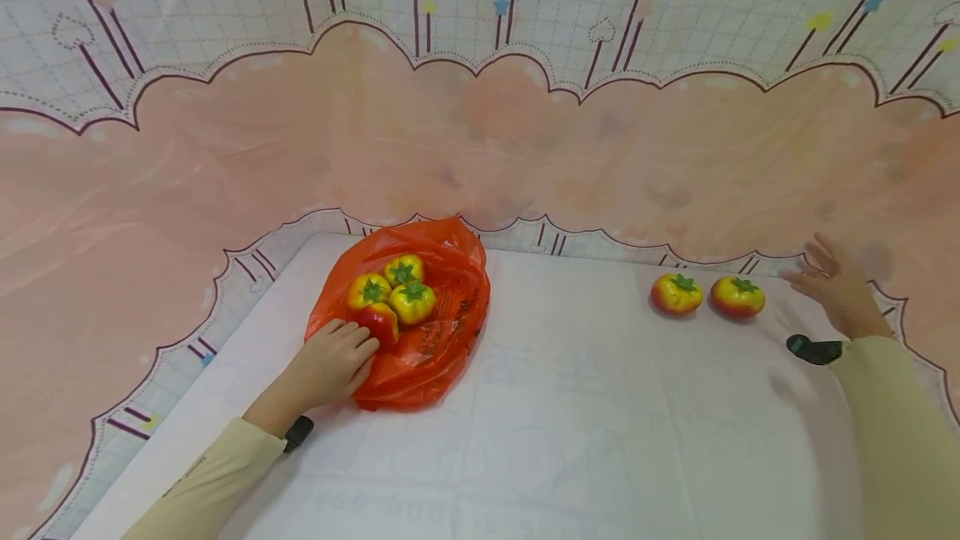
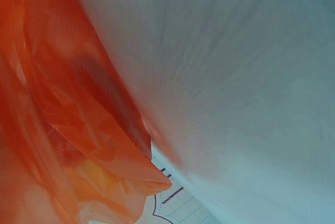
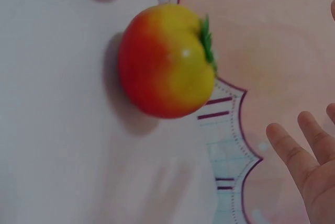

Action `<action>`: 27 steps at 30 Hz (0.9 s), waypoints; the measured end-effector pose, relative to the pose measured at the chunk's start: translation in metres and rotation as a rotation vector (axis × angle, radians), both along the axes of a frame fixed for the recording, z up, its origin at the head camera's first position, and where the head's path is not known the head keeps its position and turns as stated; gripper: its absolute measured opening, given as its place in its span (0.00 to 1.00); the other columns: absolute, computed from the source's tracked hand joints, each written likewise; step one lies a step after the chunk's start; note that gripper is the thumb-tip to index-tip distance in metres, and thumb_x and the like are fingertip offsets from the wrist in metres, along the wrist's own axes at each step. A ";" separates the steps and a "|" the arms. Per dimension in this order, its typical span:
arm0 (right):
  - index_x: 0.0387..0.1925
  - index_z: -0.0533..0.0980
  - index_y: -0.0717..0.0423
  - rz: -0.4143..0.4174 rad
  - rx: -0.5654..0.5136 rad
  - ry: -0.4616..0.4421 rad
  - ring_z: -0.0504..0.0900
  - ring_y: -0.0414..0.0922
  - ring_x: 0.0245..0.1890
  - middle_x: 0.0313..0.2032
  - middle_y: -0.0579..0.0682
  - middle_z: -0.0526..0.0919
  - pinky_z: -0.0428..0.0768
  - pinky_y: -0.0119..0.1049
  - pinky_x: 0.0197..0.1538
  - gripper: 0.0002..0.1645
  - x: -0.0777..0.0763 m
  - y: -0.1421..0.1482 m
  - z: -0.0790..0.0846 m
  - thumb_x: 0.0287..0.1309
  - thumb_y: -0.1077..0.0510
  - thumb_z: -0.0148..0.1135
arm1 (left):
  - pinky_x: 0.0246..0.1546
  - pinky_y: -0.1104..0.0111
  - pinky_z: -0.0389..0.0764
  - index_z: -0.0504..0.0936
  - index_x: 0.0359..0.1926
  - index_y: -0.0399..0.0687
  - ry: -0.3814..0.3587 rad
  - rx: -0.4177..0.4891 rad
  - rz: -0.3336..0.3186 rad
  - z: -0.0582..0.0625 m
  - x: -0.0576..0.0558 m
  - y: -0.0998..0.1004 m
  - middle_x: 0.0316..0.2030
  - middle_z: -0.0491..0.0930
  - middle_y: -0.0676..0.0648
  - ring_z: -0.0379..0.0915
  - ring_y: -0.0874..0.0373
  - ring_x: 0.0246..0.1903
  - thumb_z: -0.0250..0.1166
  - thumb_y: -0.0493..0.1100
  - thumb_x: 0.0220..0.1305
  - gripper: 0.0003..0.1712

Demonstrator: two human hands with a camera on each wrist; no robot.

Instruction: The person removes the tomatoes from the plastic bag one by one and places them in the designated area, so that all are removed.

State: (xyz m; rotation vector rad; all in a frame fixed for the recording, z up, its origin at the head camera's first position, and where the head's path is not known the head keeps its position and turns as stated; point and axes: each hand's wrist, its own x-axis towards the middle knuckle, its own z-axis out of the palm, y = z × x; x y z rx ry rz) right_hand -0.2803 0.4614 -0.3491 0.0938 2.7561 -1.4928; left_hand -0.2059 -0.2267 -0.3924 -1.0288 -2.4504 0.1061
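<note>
While left fingers [image 1: 351,335] grip red fruit [image 1: 382,323], right fingers [image 1: 823,258] spread near yellow-red fruit [image 1: 737,298], leaves [image 3: 207,46] toward backdrop [image 1: 525,157]

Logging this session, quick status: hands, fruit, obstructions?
Left hand at red fruit in orange bag, grip unclear. Right hand empty, beside two fruits on table. Three more fruits in bag. Nothing visible between right hand and nearest fruit.

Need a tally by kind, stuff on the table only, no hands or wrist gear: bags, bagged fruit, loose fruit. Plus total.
Orange-red plastic bag: 1
Bagged fruit (one mostly red side up, at the left hand's fingers): 4
Loose fruit (near the right hand): 2
Total: 7
</note>
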 end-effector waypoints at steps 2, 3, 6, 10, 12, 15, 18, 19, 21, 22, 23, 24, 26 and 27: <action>0.70 0.27 0.29 -0.006 0.018 0.016 0.39 0.56 0.74 0.73 0.35 0.28 0.61 0.37 0.61 0.52 -0.004 -0.003 0.007 0.61 0.39 0.52 | 0.40 0.60 0.80 0.80 0.33 0.44 0.011 -0.003 -0.005 0.000 0.000 0.000 0.32 0.83 0.46 0.77 0.52 0.34 0.72 0.43 0.46 0.13; 0.70 0.27 0.28 -0.008 0.016 0.022 0.40 0.56 0.74 0.73 0.34 0.29 0.61 0.37 0.61 0.52 -0.005 -0.005 0.010 0.61 0.40 0.52 | 0.40 0.60 0.80 0.80 0.33 0.44 0.015 -0.004 -0.008 0.001 0.000 0.000 0.31 0.83 0.46 0.77 0.52 0.34 0.72 0.42 0.46 0.13; 0.70 0.29 0.26 -0.009 0.015 0.040 0.40 0.54 0.74 0.73 0.32 0.31 0.57 0.46 0.65 0.50 -0.009 -0.011 0.019 0.61 0.41 0.52 | 0.40 0.60 0.79 0.80 0.33 0.43 0.014 -0.004 -0.009 0.002 0.001 0.001 0.32 0.82 0.45 0.77 0.52 0.34 0.72 0.42 0.46 0.13; 0.70 0.31 0.24 -0.001 0.014 0.060 0.42 0.53 0.74 0.73 0.31 0.33 0.52 0.55 0.66 0.49 -0.012 -0.021 0.029 0.61 0.41 0.53 | 0.40 0.60 0.79 0.80 0.33 0.44 0.012 0.003 -0.009 0.002 0.001 0.001 0.32 0.83 0.46 0.77 0.52 0.34 0.72 0.43 0.46 0.13; 0.70 0.32 0.24 0.006 0.027 0.071 0.43 0.54 0.74 0.73 0.32 0.34 0.52 0.58 0.66 0.49 -0.014 -0.025 0.033 0.61 0.41 0.53 | 0.40 0.60 0.79 0.80 0.33 0.44 0.013 0.006 -0.010 0.003 0.001 0.001 0.32 0.83 0.46 0.77 0.53 0.34 0.71 0.43 0.47 0.12; 0.70 0.32 0.25 0.020 0.038 0.078 0.44 0.54 0.74 0.73 0.32 0.35 0.51 0.61 0.66 0.50 -0.016 -0.033 0.039 0.60 0.41 0.54 | 0.40 0.60 0.79 0.80 0.33 0.44 0.010 0.009 -0.010 0.003 0.001 0.001 0.32 0.83 0.46 0.77 0.53 0.34 0.71 0.43 0.48 0.12; 0.71 0.32 0.26 0.043 0.041 0.080 0.44 0.54 0.74 0.74 0.35 0.35 0.51 0.61 0.66 0.51 -0.021 -0.041 0.045 0.60 0.41 0.55 | 0.41 0.60 0.80 0.81 0.33 0.44 0.005 0.008 -0.007 0.002 0.001 0.001 0.32 0.83 0.46 0.77 0.53 0.34 0.71 0.44 0.48 0.12; 0.71 0.32 0.27 0.053 0.039 0.078 0.43 0.54 0.74 0.74 0.35 0.35 0.51 0.61 0.66 0.51 -0.022 -0.044 0.047 0.59 0.41 0.55 | 0.41 0.60 0.80 0.81 0.33 0.45 0.006 0.008 -0.008 0.002 0.001 0.000 0.32 0.83 0.46 0.77 0.53 0.34 0.71 0.44 0.48 0.12; 0.71 0.32 0.28 0.074 0.031 0.075 0.43 0.54 0.74 0.74 0.38 0.35 0.51 0.62 0.67 0.51 -0.025 -0.049 0.050 0.60 0.42 0.55 | 0.40 0.60 0.80 0.81 0.33 0.45 0.009 0.005 -0.008 0.002 0.001 0.001 0.32 0.83 0.46 0.77 0.53 0.34 0.72 0.44 0.47 0.13; 0.71 0.32 0.28 0.084 0.029 0.075 0.43 0.55 0.74 0.75 0.39 0.35 0.51 0.61 0.67 0.51 -0.027 -0.052 0.052 0.61 0.42 0.55 | 0.40 0.60 0.80 0.80 0.33 0.45 0.012 0.003 -0.009 0.001 0.001 0.001 0.32 0.83 0.47 0.77 0.53 0.34 0.72 0.44 0.47 0.13; 0.71 0.32 0.28 0.090 0.026 0.075 0.43 0.54 0.74 0.75 0.40 0.35 0.51 0.62 0.67 0.51 -0.028 -0.055 0.053 0.61 0.43 0.55 | 0.40 0.61 0.80 0.80 0.33 0.45 0.016 0.001 -0.010 0.001 0.000 0.001 0.31 0.83 0.47 0.77 0.53 0.33 0.72 0.44 0.46 0.13; 0.71 0.32 0.29 0.097 0.025 0.076 0.43 0.54 0.74 0.75 0.41 0.35 0.50 0.62 0.67 0.51 -0.029 -0.058 0.054 0.61 0.43 0.55 | 0.40 0.61 0.79 0.80 0.33 0.45 0.019 -0.001 -0.010 0.001 0.000 0.001 0.31 0.83 0.47 0.77 0.53 0.33 0.72 0.44 0.46 0.13; 0.72 0.33 0.29 0.105 0.031 0.086 0.44 0.55 0.74 0.75 0.42 0.36 0.50 0.62 0.68 0.50 -0.031 -0.063 0.056 0.61 0.44 0.55 | 0.40 0.61 0.79 0.80 0.33 0.44 0.019 -0.004 -0.012 0.000 0.000 0.001 0.31 0.83 0.46 0.77 0.53 0.33 0.72 0.43 0.46 0.13; 0.72 0.34 0.29 0.108 0.030 0.089 0.44 0.55 0.74 0.75 0.42 0.36 0.49 0.62 0.68 0.50 -0.032 -0.067 0.057 0.61 0.44 0.55 | 0.40 0.61 0.80 0.80 0.33 0.44 0.016 -0.004 -0.011 0.000 0.001 0.000 0.32 0.83 0.46 0.77 0.53 0.33 0.72 0.43 0.46 0.13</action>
